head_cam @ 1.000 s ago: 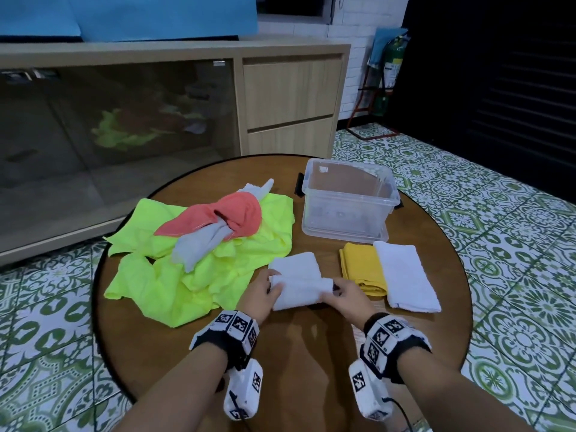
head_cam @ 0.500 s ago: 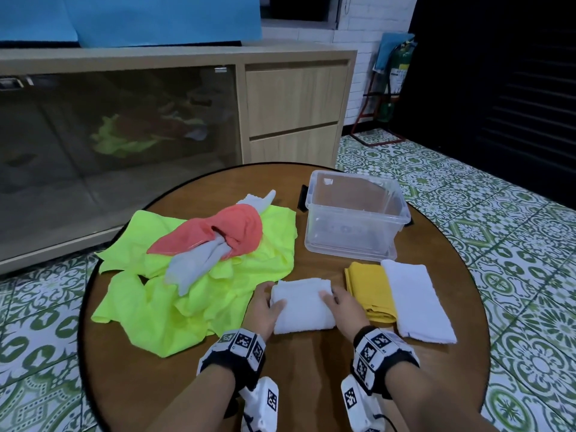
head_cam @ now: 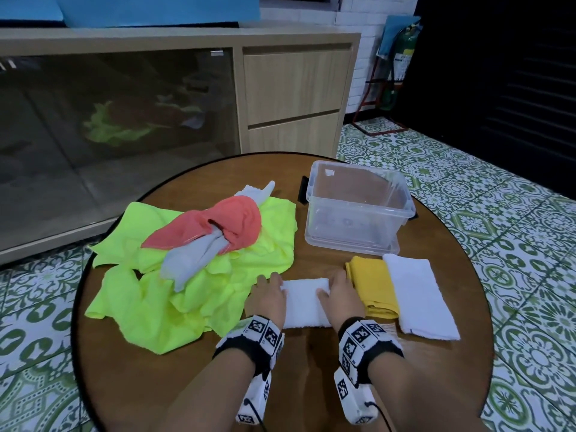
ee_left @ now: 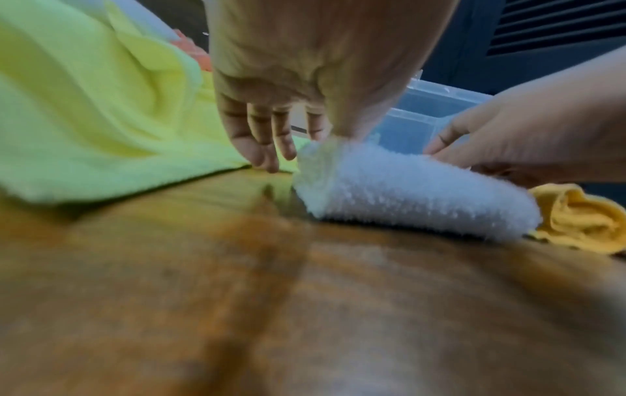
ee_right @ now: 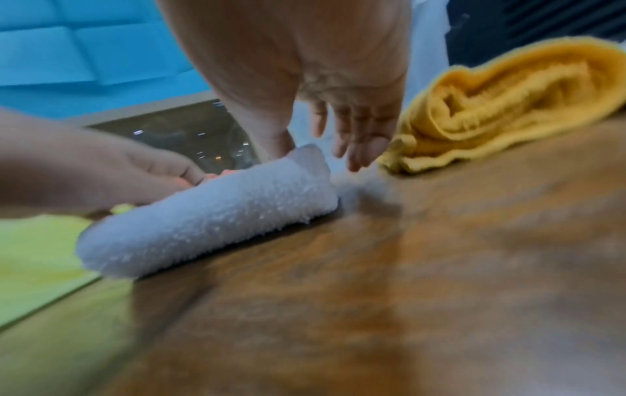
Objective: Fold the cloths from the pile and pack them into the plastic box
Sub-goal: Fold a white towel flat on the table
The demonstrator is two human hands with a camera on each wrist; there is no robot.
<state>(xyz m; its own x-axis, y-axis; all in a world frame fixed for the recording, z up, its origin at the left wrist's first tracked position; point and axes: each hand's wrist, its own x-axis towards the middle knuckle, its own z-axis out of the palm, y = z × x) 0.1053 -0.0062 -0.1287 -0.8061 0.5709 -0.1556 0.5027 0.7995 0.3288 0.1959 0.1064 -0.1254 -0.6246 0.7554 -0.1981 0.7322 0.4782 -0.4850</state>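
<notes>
A small folded white cloth [head_cam: 307, 302] lies on the round wooden table [head_cam: 187, 369] in front of me. My left hand [head_cam: 268, 296] rests at its left end and my right hand [head_cam: 339, 294] at its right end. In the left wrist view the left fingers [ee_left: 260, 144] point straight down beside the cloth [ee_left: 406, 187], thumb on top. The right wrist view shows the right fingers [ee_right: 355, 150] straight at the cloth's [ee_right: 210, 222] other end. The pile to the left holds a neon yellow cloth [head_cam: 156, 304], a coral cloth [head_cam: 237, 219] and a grey cloth [head_cam: 193, 260]. The clear plastic box [head_cam: 411, 210] stands empty behind.
A folded yellow cloth [head_cam: 374, 285] and a folded white towel [head_cam: 420, 297] lie side by side right of my right hand, in front of the box. A wooden cabinet with a glass door [head_cam: 124, 135] stands beyond the table. Patterned tile floor surrounds it.
The near edge of the white cloth was folded over away from me. Both hands moved from that edge to the cloth's two ends and now lie flat there.
</notes>
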